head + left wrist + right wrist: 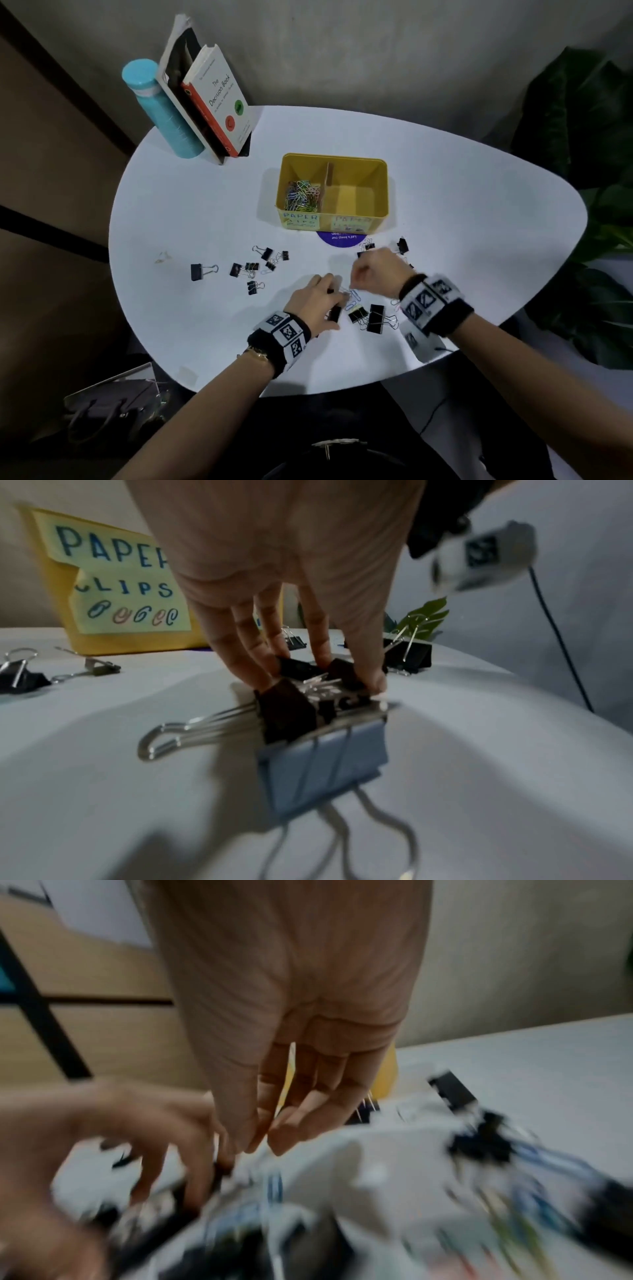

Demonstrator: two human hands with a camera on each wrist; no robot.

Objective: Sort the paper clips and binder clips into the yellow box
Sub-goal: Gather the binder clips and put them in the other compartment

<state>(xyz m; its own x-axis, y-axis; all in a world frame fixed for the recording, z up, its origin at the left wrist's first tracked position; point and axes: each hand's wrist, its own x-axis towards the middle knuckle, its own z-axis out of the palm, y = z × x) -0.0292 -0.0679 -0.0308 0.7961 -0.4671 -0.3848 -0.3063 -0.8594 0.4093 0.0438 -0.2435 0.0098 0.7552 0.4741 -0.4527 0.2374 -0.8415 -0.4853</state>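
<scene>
Your left hand (291, 569) has its grip closed on a bunch of small black binder clips (287, 710) low over the white worktop (212, 212); your right hand (373, 270) pinches fingers to thumb, though on what I cannot tell. The yellow box (382, 192) sits just beyond, coloured paper clips (303, 197) piled in its left compartment.

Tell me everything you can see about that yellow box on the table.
The yellow box is a rectangular open-topped container, apparently plastic or metal, standing upright near the middle of the white table. A brownish divider splits it in two. The left compartment holds a heap of coloured paper clips; the right one looks empty. Two handwritten notes are stuck on its front; the left note reads "PAPER CLIPS" with small drawn clips. It rests partly on a purple round sticker. Neither hand touches it.
</scene>
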